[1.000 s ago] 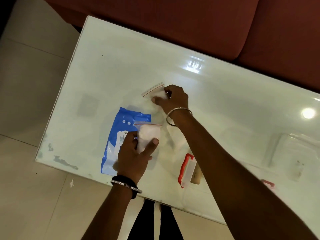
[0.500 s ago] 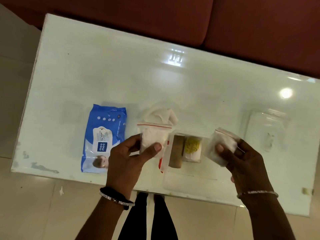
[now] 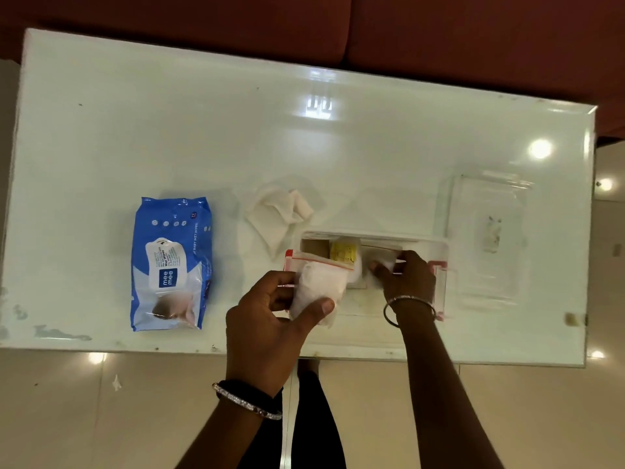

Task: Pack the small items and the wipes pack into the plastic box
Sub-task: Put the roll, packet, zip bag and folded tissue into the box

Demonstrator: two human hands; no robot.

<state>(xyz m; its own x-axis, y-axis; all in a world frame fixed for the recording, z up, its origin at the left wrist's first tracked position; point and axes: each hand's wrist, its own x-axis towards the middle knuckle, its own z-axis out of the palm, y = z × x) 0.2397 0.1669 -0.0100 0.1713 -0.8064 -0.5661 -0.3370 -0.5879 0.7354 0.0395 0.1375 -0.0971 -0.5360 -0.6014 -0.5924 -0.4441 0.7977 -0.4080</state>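
Note:
A clear plastic box [image 3: 436, 245] with red clips stands near the table's front edge. Inside it I see a brown item [image 3: 314, 248] and a yellow packet [image 3: 343, 253]. My right hand [image 3: 407, 277] reaches down into the box, gripping a small zip bag [image 3: 384, 265] of white stuff, mostly hidden by the fingers. My left hand [image 3: 270, 319] holds a second zip bag [image 3: 319, 286] of white material over the box's left end. The blue wipes pack [image 3: 170, 262] lies flat on the table to the left.
Loose white tissues [image 3: 279, 211] lie behind the box. The box's clear lid [image 3: 487, 238] rests at the right. The white glass table [image 3: 135, 130] ends just in front of my hands; a red sofa [image 3: 439, 35] runs along its far side.
My right hand has carried its small zip bag from beside the box down into it. The left hand has moved its bag right, over the box's left end.

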